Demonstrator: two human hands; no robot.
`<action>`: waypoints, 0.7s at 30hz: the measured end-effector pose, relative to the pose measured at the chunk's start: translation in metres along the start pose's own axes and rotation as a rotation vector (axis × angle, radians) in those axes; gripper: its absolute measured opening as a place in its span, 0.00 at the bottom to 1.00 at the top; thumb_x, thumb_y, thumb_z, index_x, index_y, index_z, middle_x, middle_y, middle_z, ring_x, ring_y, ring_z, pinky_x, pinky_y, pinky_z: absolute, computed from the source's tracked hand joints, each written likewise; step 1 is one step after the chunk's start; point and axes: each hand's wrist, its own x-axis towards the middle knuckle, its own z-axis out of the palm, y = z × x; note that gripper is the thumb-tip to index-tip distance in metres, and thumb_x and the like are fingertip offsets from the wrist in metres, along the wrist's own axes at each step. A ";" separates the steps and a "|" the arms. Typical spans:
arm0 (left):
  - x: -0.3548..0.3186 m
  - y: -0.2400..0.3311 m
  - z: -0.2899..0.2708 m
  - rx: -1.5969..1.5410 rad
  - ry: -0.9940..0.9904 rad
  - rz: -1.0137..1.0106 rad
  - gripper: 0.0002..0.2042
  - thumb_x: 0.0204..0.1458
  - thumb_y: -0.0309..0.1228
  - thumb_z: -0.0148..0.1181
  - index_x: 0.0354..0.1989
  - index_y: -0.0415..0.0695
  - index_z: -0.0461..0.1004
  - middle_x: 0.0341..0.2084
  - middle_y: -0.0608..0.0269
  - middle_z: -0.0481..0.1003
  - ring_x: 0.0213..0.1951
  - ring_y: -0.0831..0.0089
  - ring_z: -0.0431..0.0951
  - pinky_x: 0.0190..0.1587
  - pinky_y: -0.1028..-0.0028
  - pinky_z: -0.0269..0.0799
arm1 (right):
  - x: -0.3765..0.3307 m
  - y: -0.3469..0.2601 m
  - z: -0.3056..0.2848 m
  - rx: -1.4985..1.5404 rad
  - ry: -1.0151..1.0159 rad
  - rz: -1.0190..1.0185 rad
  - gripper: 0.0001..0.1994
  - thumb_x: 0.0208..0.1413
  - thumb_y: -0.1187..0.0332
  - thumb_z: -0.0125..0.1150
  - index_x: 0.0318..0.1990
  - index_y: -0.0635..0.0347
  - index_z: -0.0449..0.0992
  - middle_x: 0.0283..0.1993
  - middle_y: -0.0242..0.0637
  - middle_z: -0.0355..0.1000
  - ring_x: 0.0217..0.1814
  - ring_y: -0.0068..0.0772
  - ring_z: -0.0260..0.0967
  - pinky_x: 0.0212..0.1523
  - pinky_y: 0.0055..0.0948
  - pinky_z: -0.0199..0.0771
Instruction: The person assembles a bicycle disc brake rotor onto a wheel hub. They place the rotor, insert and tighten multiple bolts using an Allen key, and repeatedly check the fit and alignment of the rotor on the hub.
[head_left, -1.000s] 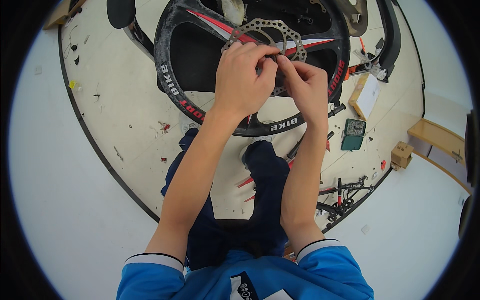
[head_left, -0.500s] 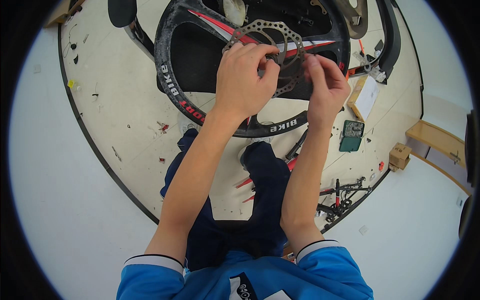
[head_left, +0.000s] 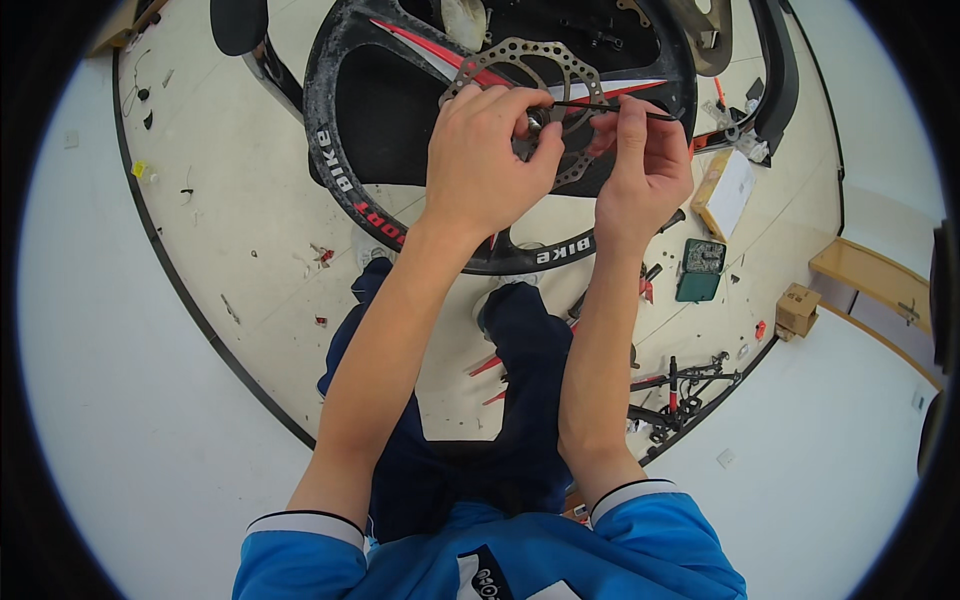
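A spoked bicycle wheel [head_left: 320, 110], black with red and white markings, lies in front of me. Over its hub sits a perforated metal brake disc [head_left: 575, 70]. My left hand [head_left: 485, 150] is closed over the disc's near left side, its hidden fingertips seeming to grip it, with thumb and forefinger around the metal axle end [head_left: 538, 119]. Between thumb and fingers, my right hand [head_left: 645, 165] pinches a thin black hex key [head_left: 590, 105]. The key lies nearly level above the disc, its left end by my left forefinger. Its working tip is hard to make out.
Beneath the wheel is a black seat-like surface [head_left: 385, 125]. A green case of small parts [head_left: 703, 257], a box with white paper [head_left: 725, 195] and a cardboard box [head_left: 798, 310] are at right. Bicycle frame parts [head_left: 680, 395] and scraps litter the floor.
My right hand has turned and shifted slightly left, so the hex key now shows plainly across the disc. My left hand stays nearly in place at the hub.
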 end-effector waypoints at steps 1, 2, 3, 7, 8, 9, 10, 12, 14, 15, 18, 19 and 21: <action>0.000 -0.001 0.000 0.000 0.000 0.000 0.10 0.49 0.30 0.67 0.41 0.45 0.83 0.21 0.69 0.71 0.29 0.69 0.69 0.34 0.70 0.66 | 0.000 0.000 0.000 -0.020 -0.004 -0.010 0.07 0.67 0.69 0.63 0.41 0.65 0.78 0.31 0.34 0.80 0.29 0.16 0.72 0.31 0.17 0.72; 0.000 -0.001 0.001 0.001 0.000 0.000 0.10 0.49 0.30 0.67 0.41 0.46 0.83 0.21 0.69 0.71 0.29 0.69 0.69 0.34 0.69 0.66 | 0.000 0.000 0.000 -0.040 -0.008 -0.019 0.07 0.66 0.69 0.64 0.41 0.65 0.78 0.31 0.33 0.80 0.29 0.15 0.72 0.31 0.17 0.72; 0.000 -0.001 0.001 0.002 0.000 -0.001 0.11 0.49 0.31 0.67 0.41 0.46 0.83 0.21 0.69 0.71 0.29 0.69 0.69 0.34 0.69 0.66 | 0.000 0.000 0.000 -0.060 -0.012 -0.029 0.07 0.66 0.69 0.64 0.41 0.65 0.78 0.31 0.32 0.80 0.29 0.15 0.71 0.31 0.16 0.72; 0.000 0.001 -0.001 -0.019 -0.006 -0.026 0.10 0.48 0.31 0.67 0.38 0.44 0.83 0.21 0.66 0.73 0.31 0.65 0.72 0.38 0.66 0.68 | 0.000 0.000 -0.003 -0.061 -0.022 -0.042 0.06 0.66 0.70 0.65 0.41 0.65 0.79 0.32 0.32 0.79 0.29 0.14 0.71 0.32 0.16 0.72; 0.000 0.000 0.000 -0.017 -0.001 -0.015 0.10 0.49 0.30 0.67 0.39 0.45 0.83 0.21 0.67 0.72 0.30 0.67 0.71 0.36 0.68 0.67 | 0.000 0.000 -0.004 -0.063 -0.023 -0.042 0.06 0.65 0.70 0.65 0.41 0.65 0.79 0.32 0.32 0.80 0.29 0.15 0.71 0.32 0.16 0.72; -0.001 0.000 0.000 -0.015 0.003 -0.003 0.10 0.49 0.30 0.67 0.40 0.45 0.84 0.21 0.68 0.71 0.29 0.69 0.69 0.34 0.69 0.66 | 0.000 -0.001 -0.004 -0.065 -0.024 -0.042 0.06 0.65 0.70 0.65 0.41 0.65 0.79 0.32 0.32 0.80 0.29 0.15 0.72 0.32 0.17 0.73; -0.001 -0.001 0.001 -0.016 0.004 -0.002 0.10 0.49 0.30 0.67 0.40 0.45 0.84 0.21 0.68 0.71 0.28 0.69 0.69 0.34 0.69 0.66 | -0.001 -0.002 -0.004 -0.080 -0.040 -0.045 0.06 0.66 0.71 0.64 0.42 0.65 0.79 0.33 0.34 0.80 0.30 0.17 0.73 0.33 0.18 0.74; -0.001 -0.001 0.000 -0.014 0.006 0.000 0.10 0.49 0.30 0.67 0.40 0.45 0.85 0.21 0.68 0.71 0.28 0.69 0.69 0.33 0.69 0.66 | -0.001 -0.004 -0.003 -0.110 -0.073 -0.052 0.06 0.66 0.71 0.63 0.44 0.66 0.79 0.34 0.38 0.81 0.31 0.22 0.76 0.34 0.22 0.77; 0.000 -0.001 -0.001 -0.014 0.010 0.002 0.10 0.49 0.30 0.67 0.40 0.45 0.86 0.20 0.68 0.71 0.28 0.69 0.69 0.33 0.69 0.66 | -0.002 -0.005 -0.003 -0.089 -0.071 -0.045 0.06 0.65 0.72 0.64 0.42 0.67 0.79 0.34 0.36 0.81 0.32 0.20 0.76 0.35 0.20 0.77; 0.000 -0.001 -0.001 -0.013 0.011 0.003 0.10 0.49 0.30 0.67 0.40 0.45 0.86 0.20 0.68 0.71 0.28 0.69 0.69 0.33 0.69 0.66 | -0.002 -0.005 -0.003 -0.078 -0.070 -0.042 0.06 0.65 0.72 0.65 0.41 0.67 0.78 0.33 0.35 0.80 0.32 0.19 0.76 0.35 0.19 0.77; 0.000 -0.002 0.001 -0.009 0.021 0.012 0.10 0.49 0.30 0.67 0.40 0.45 0.86 0.20 0.68 0.71 0.28 0.69 0.69 0.33 0.70 0.66 | -0.003 -0.006 -0.003 -0.112 -0.074 -0.062 0.05 0.65 0.73 0.65 0.41 0.67 0.78 0.33 0.35 0.80 0.31 0.19 0.76 0.34 0.19 0.77; 0.000 -0.002 0.001 -0.008 0.021 0.016 0.10 0.49 0.30 0.67 0.40 0.45 0.86 0.20 0.68 0.71 0.28 0.69 0.69 0.33 0.70 0.66 | -0.003 -0.006 -0.004 -0.113 -0.073 -0.065 0.05 0.65 0.73 0.65 0.41 0.67 0.78 0.33 0.35 0.80 0.31 0.19 0.76 0.34 0.19 0.77; -0.001 -0.002 0.001 -0.003 0.024 0.023 0.10 0.49 0.30 0.67 0.40 0.45 0.86 0.20 0.68 0.71 0.28 0.69 0.69 0.33 0.70 0.66 | -0.003 -0.005 -0.003 -0.114 -0.071 -0.070 0.05 0.65 0.73 0.65 0.41 0.67 0.78 0.33 0.35 0.80 0.31 0.19 0.76 0.34 0.19 0.77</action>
